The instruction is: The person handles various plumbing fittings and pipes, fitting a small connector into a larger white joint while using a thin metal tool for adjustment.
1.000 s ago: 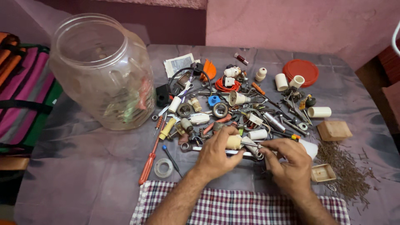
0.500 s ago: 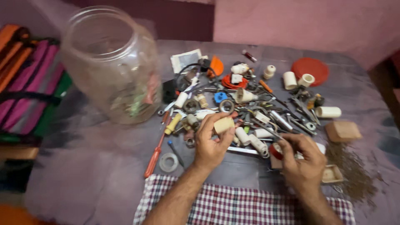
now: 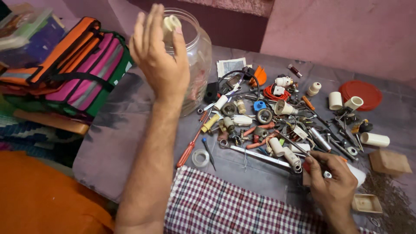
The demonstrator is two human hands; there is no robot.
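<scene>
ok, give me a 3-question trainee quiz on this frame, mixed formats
1. True or false: the left hand is raised at the mouth of the clear plastic jar, pinching a small cream fitting.
2. Multiple choice: the right hand is A) lifted over the red lid, B) low among the hardware pile by the long metal bar, C) on the orange and pink bag.
3. Fill in: the red-handled screwdriver lies on the ___ table cover.

Key: 1 true; 2 B; 3 grey.
</scene>
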